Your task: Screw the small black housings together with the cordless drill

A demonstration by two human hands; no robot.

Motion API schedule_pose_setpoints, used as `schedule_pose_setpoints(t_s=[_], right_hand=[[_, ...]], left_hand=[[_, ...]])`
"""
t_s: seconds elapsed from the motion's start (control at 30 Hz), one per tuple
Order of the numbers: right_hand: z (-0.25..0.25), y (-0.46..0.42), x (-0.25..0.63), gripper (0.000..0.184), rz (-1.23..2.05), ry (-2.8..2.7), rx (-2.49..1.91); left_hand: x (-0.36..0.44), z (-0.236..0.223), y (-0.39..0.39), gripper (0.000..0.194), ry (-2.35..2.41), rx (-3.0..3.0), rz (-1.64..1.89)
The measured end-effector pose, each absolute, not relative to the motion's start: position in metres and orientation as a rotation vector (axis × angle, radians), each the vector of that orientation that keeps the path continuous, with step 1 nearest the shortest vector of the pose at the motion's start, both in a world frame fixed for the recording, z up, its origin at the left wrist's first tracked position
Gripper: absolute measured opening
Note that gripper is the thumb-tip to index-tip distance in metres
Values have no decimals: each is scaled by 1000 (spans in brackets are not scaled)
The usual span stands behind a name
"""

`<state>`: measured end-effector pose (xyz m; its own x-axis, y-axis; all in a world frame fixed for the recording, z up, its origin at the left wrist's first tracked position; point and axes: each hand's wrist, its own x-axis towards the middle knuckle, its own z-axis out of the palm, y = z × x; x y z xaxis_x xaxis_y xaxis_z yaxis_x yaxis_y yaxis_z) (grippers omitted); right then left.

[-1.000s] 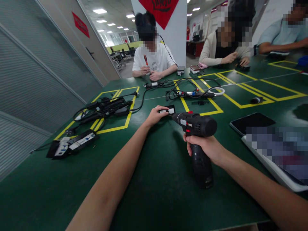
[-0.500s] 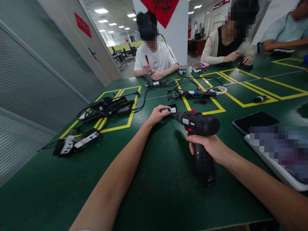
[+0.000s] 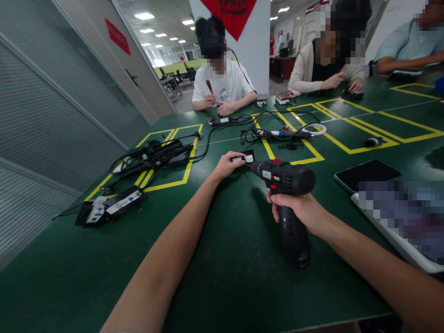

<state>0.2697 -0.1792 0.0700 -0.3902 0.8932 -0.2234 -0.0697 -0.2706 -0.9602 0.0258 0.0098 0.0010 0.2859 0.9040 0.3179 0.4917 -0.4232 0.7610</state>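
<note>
I have my right hand [image 3: 301, 209] wrapped fully around the grip of the black cordless drill [image 3: 286, 185], its base standing on the green table [image 3: 222, 277] and its nose pointing left at a small black-and-white part [image 3: 243, 158]. My left hand [image 3: 227, 165] is curled over that part, fingertips pinching it flat against the table just past the drill's tip, which sits at the part's edge; whether the bit is seated in a screw I cannot tell. I judge this to be the driving step, with the part braced and the tool lined up, so the next move calls for keeping the drill level and the part from turning under it. Close on my right lie a dark phone [image 3: 366, 175] and a white tablet [image 3: 391, 231], near my elbow. To the left a tangle of black cables [image 3: 152, 155] lies beside 1 opened black unit [image 3: 111, 206]. Beyond the part, more cables and a white ring [image 3: 317, 131] lie across the yellow tape lines. 3 other people sit at the far edge, 1 holding a red screwdriver [image 3: 210, 86], well apart from my hands.
</note>
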Motion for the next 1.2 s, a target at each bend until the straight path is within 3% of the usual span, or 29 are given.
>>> schedule_pose_setpoints(t_s=[0.87, 1.1, 1.2], right_hand=[[71, -182, 266, 15, 1754, -1191, -1097], [84, -184, 267, 25, 1762, -1250, -1125], [90, -188, 265, 41, 1638, -1345, -1243]], left_hand=[[25, -1, 11, 36, 1240, 2051, 1023], [27, 0, 10, 35, 1264, 2052, 1021], [26, 0, 9, 36, 1242, 2093, 1006]])
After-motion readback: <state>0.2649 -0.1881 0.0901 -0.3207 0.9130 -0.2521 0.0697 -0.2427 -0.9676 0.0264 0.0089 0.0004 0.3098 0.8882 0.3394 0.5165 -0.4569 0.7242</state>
